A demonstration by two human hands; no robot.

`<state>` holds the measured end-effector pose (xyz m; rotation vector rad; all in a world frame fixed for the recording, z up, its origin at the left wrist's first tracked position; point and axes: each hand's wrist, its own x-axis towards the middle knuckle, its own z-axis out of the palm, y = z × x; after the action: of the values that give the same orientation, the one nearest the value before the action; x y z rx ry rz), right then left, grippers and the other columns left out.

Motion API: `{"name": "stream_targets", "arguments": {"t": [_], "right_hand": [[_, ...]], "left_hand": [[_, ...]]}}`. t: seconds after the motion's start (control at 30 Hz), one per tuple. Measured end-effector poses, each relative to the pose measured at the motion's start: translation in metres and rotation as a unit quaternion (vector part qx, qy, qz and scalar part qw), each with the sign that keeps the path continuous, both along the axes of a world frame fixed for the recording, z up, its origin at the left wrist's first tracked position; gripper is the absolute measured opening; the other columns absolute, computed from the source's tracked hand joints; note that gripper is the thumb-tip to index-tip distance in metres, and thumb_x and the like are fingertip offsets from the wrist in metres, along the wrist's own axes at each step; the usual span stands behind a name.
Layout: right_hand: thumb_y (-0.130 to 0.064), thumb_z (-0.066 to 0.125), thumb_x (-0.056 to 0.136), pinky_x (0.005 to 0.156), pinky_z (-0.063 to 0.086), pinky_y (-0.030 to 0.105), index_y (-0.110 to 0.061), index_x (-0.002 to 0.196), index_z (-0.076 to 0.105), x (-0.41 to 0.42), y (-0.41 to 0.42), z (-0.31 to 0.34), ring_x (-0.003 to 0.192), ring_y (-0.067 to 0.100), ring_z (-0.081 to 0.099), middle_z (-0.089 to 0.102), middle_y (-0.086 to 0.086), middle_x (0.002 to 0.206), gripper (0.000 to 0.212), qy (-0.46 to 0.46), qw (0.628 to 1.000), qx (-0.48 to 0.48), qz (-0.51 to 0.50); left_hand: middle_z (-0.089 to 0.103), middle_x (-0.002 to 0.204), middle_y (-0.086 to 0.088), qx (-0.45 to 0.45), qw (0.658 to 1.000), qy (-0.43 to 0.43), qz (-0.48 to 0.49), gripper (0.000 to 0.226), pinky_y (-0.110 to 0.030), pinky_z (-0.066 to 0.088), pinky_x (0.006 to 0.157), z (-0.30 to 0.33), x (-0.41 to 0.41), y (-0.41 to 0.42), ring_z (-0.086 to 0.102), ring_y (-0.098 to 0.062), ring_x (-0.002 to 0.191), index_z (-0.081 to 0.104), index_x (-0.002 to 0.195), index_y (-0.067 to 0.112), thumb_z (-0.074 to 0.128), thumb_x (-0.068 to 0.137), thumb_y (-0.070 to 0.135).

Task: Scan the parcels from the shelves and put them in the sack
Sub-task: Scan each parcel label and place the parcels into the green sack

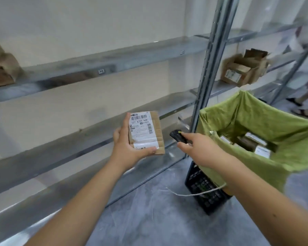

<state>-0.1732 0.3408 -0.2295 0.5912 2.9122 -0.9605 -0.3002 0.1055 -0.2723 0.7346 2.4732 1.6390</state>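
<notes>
Now left hand (127, 146) grips parcel (146, 133) — right hand (197, 146) apparently clasps scanner (176, 136), beside sack (267, 121).

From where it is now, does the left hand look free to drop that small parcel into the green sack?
Probably yes. The left hand grips the parcel, and the green sack gapes open nearby; only the right hand with its scanner lies between.

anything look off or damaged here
One thing: the cardboard box on the right-hand shelf sits with its flaps torn open and looks crumpled. The parcel in the left hand looks intact, and the green sack hangs open normally.
</notes>
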Motion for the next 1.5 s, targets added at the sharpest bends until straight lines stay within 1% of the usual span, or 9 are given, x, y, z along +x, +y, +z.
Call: {"name": "stream_targets", "arguments": {"t": [0.23,0.4,0.57,0.8,1.03,1.17,1.23,1.4,1.5], "right_hand": [[-0.059,0.058,0.096,0.054,0.041,0.019,-0.035,0.138,0.062,0.073,0.041,-0.05,0.072,0.001,0.063,0.069,-0.016,0.087,0.048,0.003,0.991,-0.059,-0.117],[-0.069,0.062,0.09,0.079,0.045,0.027,-0.031,0.15,0.053,0.101,0.068,-0.07,0.108,0.016,0.068,0.069,-0.005,0.13,0.072,0.016,0.973,-0.072,-0.217],[-0.064,0.074,0.082,0.052,0.042,0.015,-0.032,0.147,0.055,0.107,0.089,-0.072,0.068,-0.002,0.061,0.065,-0.015,0.104,0.075,0.005,0.956,-0.068,-0.287],[-0.047,0.063,0.093,0.048,0.039,0.011,-0.033,0.158,0.041,0.078,0.126,-0.073,0.067,0.001,0.062,0.063,-0.005,0.134,0.069,-0.023,0.925,-0.071,-0.374],[-0.051,0.062,0.095,0.056,0.038,0.015,-0.034,0.16,0.036,0.021,0.157,-0.075,0.088,0.008,0.064,0.067,0.0,0.135,0.072,-0.029,0.873,-0.098,-0.477],[-0.051,0.061,0.095,0.072,0.044,0.026,-0.032,0.16,0.036,0.0,0.175,-0.073,0.103,0.018,0.063,0.061,0.0,0.144,0.072,-0.027,0.85,-0.095,-0.518],[-0.05,0.062,0.095,0.085,0.045,0.029,-0.03,0.158,0.04,-0.005,0.185,-0.069,0.118,0.019,0.061,0.055,-0.004,0.15,0.07,-0.009,0.837,-0.097,-0.539],[-0.05,0.064,0.094,0.057,0.037,0.007,-0.033,0.153,0.048,-0.011,0.22,-0.066,0.073,-0.005,0.056,0.059,-0.029,0.101,0.063,0.027,0.807,-0.128,-0.576],[-0.052,0.062,0.095,0.077,0.041,0.018,-0.029,0.158,0.041,-0.01,0.252,-0.07,0.111,0.012,0.061,0.059,-0.009,0.143,0.07,0.005,0.812,-0.116,-0.572]], "left_hand": [[0.026,0.144,0.011,-0.019,0.995,-0.043,-0.085,0.14,-0.031,0.031,0.116,-0.027,0.036,0.072,0.042,0.007,0.124,0.007,0.146,0.079,0.099,0.042,0.059],[0.026,0.143,0.014,-0.018,0.988,-0.057,-0.145,0.137,-0.016,0.027,0.107,-0.036,0.035,0.119,0.034,0.02,0.12,0.007,0.143,0.082,0.097,0.041,0.061],[0.025,0.149,0.01,-0.016,0.975,-0.076,-0.21,0.139,-0.035,0.033,0.119,-0.047,0.017,0.177,0.042,-0.006,0.134,0.01,0.152,0.071,0.097,0.044,0.06],[0.026,0.133,0.034,-0.021,0.944,-0.129,-0.304,0.14,-0.016,0.034,0.104,-0.066,-0.04,0.256,0.037,0.031,0.114,0.011,0.156,0.065,0.094,0.044,0.058],[0.033,0.154,0.014,-0.028,0.907,-0.153,-0.392,0.142,-0.033,0.04,0.116,-0.072,-0.107,0.337,0.047,-0.004,0.136,0.01,0.157,0.061,0.096,0.044,0.061],[0.035,0.155,0.027,-0.027,0.882,-0.187,-0.432,0.144,-0.038,0.046,0.115,-0.078,-0.128,0.382,0.048,0.011,0.133,0.01,0.154,0.067,0.1,0.041,0.063],[0.037,0.158,0.02,-0.035,0.877,-0.209,-0.432,0.145,-0.043,0.047,0.115,-0.082,-0.133,0.405,0.05,0.001,0.137,0.01,0.153,0.068,0.101,0.039,0.065],[0.04,0.158,0.011,-0.062,0.879,-0.2,-0.429,0.145,-0.042,0.042,0.118,-0.101,-0.139,0.461,0.05,-0.008,0.137,0.008,0.156,0.061,0.101,0.045,0.056],[0.042,0.156,0.011,-0.089,0.876,-0.209,-0.425,0.144,-0.036,0.043,0.111,-0.114,-0.136,0.49,0.05,-0.01,0.135,0.007,0.154,0.065,0.1,0.044,0.057]]}}
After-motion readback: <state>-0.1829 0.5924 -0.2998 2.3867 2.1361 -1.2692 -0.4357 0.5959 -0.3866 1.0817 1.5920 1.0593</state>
